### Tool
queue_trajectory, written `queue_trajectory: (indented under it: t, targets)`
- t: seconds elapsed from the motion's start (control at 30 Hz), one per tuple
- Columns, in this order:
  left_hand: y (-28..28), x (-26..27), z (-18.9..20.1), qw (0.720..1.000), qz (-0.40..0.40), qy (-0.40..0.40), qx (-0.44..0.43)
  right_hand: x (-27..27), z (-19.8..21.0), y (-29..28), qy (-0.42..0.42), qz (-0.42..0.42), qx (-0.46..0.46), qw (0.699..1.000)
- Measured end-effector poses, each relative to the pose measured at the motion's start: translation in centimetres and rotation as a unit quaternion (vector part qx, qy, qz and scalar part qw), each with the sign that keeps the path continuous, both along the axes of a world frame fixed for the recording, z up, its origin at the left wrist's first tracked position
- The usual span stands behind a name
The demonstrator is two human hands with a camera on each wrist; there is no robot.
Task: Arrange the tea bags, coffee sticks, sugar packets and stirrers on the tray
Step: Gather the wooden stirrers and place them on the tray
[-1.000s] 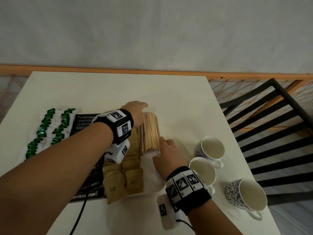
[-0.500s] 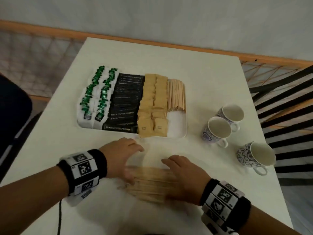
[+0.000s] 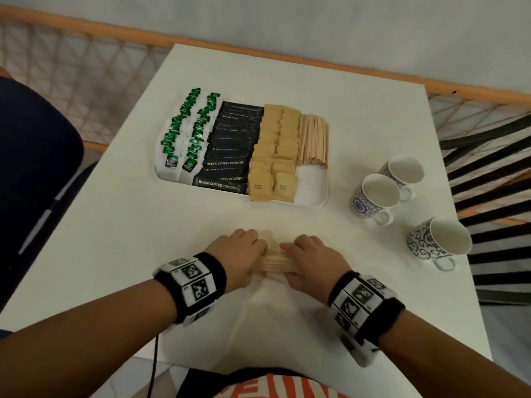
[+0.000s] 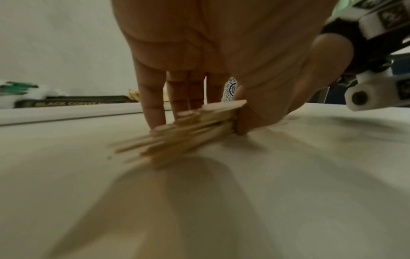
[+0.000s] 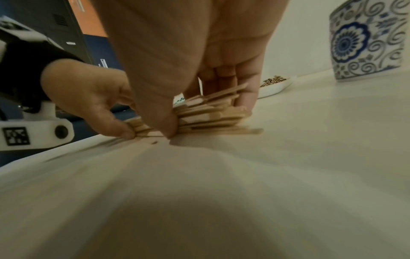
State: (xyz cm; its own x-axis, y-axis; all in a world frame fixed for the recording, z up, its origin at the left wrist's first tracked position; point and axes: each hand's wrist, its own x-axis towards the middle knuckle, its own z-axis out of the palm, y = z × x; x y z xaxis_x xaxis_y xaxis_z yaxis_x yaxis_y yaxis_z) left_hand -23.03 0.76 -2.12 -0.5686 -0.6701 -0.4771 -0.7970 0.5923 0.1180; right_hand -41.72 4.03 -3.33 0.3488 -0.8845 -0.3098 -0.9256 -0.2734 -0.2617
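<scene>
Since earlier, hands closed in: left hand [image 3: 240, 255] and right hand [image 3: 311, 261] pinch the stirrer bundle [image 3: 274, 264], long axis left-right on table [image 3: 143, 239].

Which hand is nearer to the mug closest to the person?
Right. The right hand grips one end of the loose stirrers, on the side of the nearest mug. The left hand grips the other end, farther from it.

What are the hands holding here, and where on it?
A bundle of wooden stirrers on the table: the left hand grips its left end, the right hand its right end.
</scene>
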Motion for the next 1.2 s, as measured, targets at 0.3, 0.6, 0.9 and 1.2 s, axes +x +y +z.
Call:
queue_trajectory:
  t: [0.3, 0.6, 0.9, 1.2]
  targets:
    - [-2.8, -3.1, 1.0, 0.999, 0.044, -0.015, -0.013, 1.6, -0.1, -3.1, 0.042, -0.006, -0.022, 0.999]
    - [-3.2, -3.6, 0.3, 0.998, 0.041, -0.036, -0.031, 1.7, 0.6, -3.8, 0.035, -0.007, 0.014, 0.999]
    - [-3.8, -3.5, -0.6, 0.998, 0.032, -0.042, -0.025, 2.4, 0.7, -4.4, 0.036, 0.000, 0.032, 0.999]
    - [-4.0, -2.9, -1.2, 1.000, 0.023, -0.004, -0.011, 2.5, 0.3, -4.8, 0.048, 0.031, 0.036, 0.998]
